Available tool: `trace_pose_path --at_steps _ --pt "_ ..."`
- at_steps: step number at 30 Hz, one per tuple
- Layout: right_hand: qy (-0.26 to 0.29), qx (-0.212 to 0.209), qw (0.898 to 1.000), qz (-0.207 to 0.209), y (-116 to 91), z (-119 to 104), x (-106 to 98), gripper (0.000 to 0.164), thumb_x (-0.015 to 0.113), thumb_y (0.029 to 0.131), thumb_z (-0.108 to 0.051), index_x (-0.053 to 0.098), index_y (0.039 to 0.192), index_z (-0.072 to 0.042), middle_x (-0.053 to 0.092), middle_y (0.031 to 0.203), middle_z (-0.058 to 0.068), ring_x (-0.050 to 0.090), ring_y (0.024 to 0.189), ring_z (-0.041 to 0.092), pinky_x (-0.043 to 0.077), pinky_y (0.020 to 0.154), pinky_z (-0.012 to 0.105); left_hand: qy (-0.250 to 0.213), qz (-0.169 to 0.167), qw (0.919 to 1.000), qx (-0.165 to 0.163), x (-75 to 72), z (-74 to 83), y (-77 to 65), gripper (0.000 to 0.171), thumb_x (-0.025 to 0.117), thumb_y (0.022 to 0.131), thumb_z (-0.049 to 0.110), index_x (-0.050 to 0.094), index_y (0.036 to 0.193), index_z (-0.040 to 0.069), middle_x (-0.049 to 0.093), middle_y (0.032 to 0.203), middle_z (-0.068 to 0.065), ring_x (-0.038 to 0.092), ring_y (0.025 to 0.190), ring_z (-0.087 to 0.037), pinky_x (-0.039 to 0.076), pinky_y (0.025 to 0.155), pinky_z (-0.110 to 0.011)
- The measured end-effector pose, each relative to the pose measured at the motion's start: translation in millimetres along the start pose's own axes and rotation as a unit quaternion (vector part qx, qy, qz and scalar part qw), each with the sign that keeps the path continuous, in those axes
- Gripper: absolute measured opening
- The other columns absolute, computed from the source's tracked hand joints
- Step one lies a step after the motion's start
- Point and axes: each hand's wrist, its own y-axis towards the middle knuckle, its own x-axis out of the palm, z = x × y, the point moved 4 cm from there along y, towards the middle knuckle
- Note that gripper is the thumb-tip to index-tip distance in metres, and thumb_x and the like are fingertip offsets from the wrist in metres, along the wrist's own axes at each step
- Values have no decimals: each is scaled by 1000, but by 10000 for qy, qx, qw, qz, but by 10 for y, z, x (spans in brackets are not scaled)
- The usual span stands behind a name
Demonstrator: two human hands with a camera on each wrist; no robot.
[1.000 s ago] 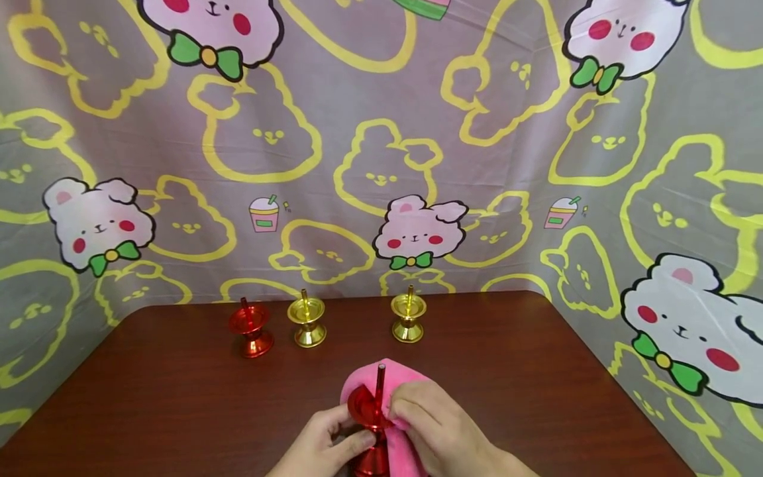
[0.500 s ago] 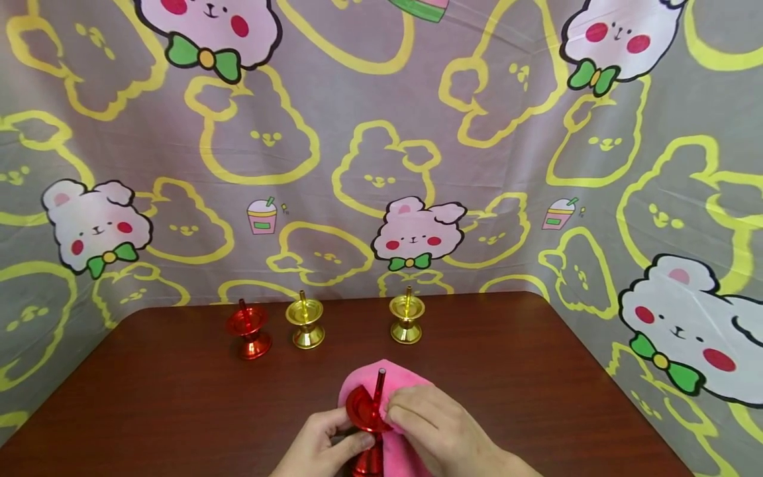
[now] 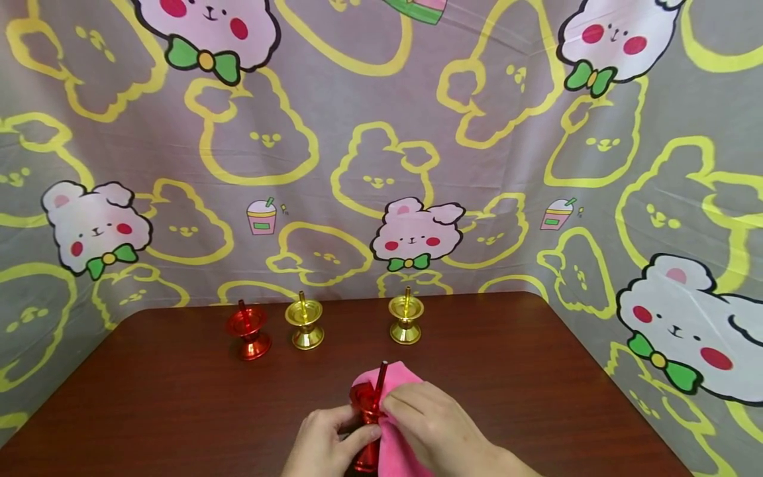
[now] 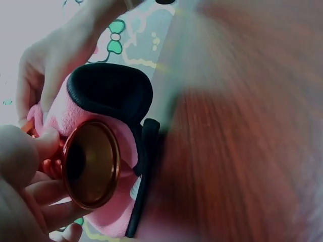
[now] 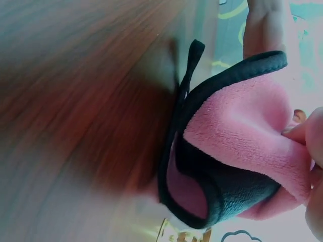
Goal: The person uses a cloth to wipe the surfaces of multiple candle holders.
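In the head view, my left hand [image 3: 324, 437] grips a shiny red candle holder [image 3: 366, 458] by its stem, thumb toward me. A thin tube sticks up from its dish, and the holder leans a little. Its hollow round base [image 4: 93, 164] faces the left wrist camera. My right hand [image 3: 438, 421] pinches a plush pink cloth [image 3: 401, 454] against the right side of the dish. Black trim edges the cloth, which has a dark reverse side and hangs in folds behind and beside the holder. In the right wrist view the cloth [image 5: 237, 118] hides most of the holder.
Toward the back of the brown wooden table [image 3: 179, 397] stand another red candle holder [image 3: 249, 331], a gold candle holder [image 3: 305, 324] beside it and a second gold candle holder [image 3: 406, 321] farther right. A patterned cartoon curtain [image 3: 334, 86] rises behind the table and along its sides.
The held candle holder has turned slightly, its dish showing narrower. The cloth's top corner has shifted to the right, and my right fingers have slid a little along the dish edge.
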Motion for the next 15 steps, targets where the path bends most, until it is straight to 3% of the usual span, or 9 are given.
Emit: trace_pose_path --at_steps 3,8,11,13,15 --pt "1 286 9994 -205 23 -6 29 23 52 105 -17 72 106 -7 69 100 0 63 93 12 52 90 25 800 168 9964 238 -18 36 11 19 80 84 40 74 81 23 60 62 22 45 55 2 40 51 -21" --pt "-126 510 9982 -297 80 -24 70 23 52 105 -16 73 102 -7 69 98 -1 63 90 10 52 88 25 1868 535 9781 744 -28 91 8 25 82 82 41 67 72 24 46 51 21 37 48 3 31 45 -19" --pt "-137 485 9984 -260 97 -18 74 24 51 105 -16 73 102 -8 69 98 -1 62 90 10 52 88 25 2061 613 9737 757 -35 89 1 27 82 81 43 65 70 25 43 49 20 35 47 3 29 44 -19" --pt "-151 363 9990 -218 98 -16 73 22 52 105 -16 72 103 -8 69 98 -1 63 91 10 52 88 25 1905 641 9767 750 -42 77 -5 26 82 80 44 67 72 25 51 52 20 40 48 4 32 44 -19" --pt "-90 285 9994 -148 90 -8 58 23 51 106 -17 72 105 -8 69 99 -1 63 92 11 52 88 26 1516 547 9847 657 -55 63 1 24 82 80 46 72 80 24 61 59 18 50 53 4 41 47 -21"
